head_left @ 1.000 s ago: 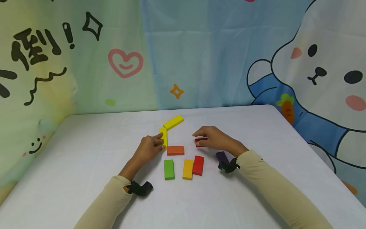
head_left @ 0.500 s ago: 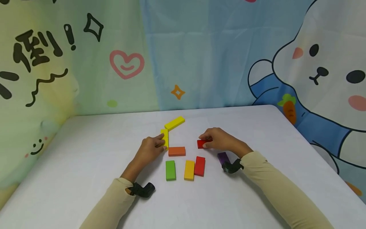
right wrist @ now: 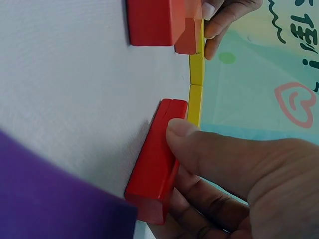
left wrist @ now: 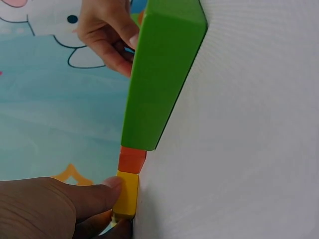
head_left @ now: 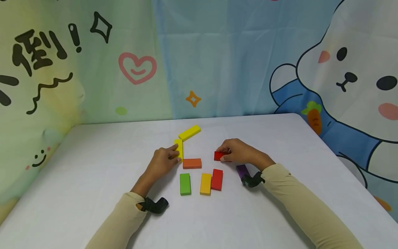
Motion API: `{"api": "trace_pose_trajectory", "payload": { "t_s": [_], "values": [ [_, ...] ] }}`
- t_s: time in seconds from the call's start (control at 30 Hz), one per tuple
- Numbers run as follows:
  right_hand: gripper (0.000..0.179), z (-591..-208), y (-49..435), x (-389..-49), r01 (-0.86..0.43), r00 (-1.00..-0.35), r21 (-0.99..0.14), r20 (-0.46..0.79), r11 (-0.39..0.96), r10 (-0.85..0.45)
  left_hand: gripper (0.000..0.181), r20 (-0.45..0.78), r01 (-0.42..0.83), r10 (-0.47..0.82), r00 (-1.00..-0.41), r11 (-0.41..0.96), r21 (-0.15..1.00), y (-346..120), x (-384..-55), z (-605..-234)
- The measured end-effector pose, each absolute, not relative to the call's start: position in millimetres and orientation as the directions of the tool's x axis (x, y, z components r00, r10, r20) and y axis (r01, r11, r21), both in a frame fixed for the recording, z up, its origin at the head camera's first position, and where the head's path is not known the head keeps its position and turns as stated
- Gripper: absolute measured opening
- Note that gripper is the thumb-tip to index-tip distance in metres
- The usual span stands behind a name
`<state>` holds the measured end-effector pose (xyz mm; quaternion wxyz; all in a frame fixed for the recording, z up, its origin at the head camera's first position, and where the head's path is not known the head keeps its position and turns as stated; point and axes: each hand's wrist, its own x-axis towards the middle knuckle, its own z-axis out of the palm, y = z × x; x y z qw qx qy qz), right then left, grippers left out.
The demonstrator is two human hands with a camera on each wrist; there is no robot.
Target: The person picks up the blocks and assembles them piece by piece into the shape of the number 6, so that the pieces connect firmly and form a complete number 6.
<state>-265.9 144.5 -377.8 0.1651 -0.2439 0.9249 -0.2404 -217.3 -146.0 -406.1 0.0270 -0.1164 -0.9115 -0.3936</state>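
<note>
My left hand (head_left: 163,160) pinches a yellow block (head_left: 179,149) standing lengthwise, thumb at its near end. An orange block (head_left: 191,163) lies crosswise right at that end, and a second yellow block (head_left: 189,132) slants away from its far end. Across the gap, my right hand (head_left: 239,151) holds a red block (head_left: 218,156) between thumb and fingers; the hand covers its right part in the head view. The right wrist view shows the thumb (right wrist: 184,129) pressed on this red block's long face, with a thin line running along the block.
Nearer the person lie a green block (head_left: 185,184), an amber block (head_left: 205,184) and another red block (head_left: 217,180) side by side with the amber one. A purple block (head_left: 242,170) lies by the right wrist camera (head_left: 252,180). A printed cloth backdrop (head_left: 217,69) rises behind the white table (head_left: 93,166).
My right hand's raised fingers have come down and drawn right, taking hold of the red block. The left hand stays at the yellow block. The head view has shifted slightly.
</note>
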Motion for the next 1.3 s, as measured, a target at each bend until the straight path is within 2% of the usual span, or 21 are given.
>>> {"api": "trace_pose_trajectory", "payload": {
  "t_s": [0.33, 1.3],
  "values": [
    [0.036, -376.9, 142.3, -262.5, -0.355, -0.835, -0.522, -0.198, 0.776, -0.514, 0.030, 0.151, 0.241, 0.191, -0.970, 0.669, 0.703, -144.3, -216.5, -404.0],
    [0.034, -378.2, 118.5, -246.3, -0.412, -0.803, -0.568, -0.144, 0.713, -0.579, 0.031, 0.152, 0.243, 0.193, -0.969, 0.668, 0.703, -145.1, -217.0, -406.0]
  ]
}}
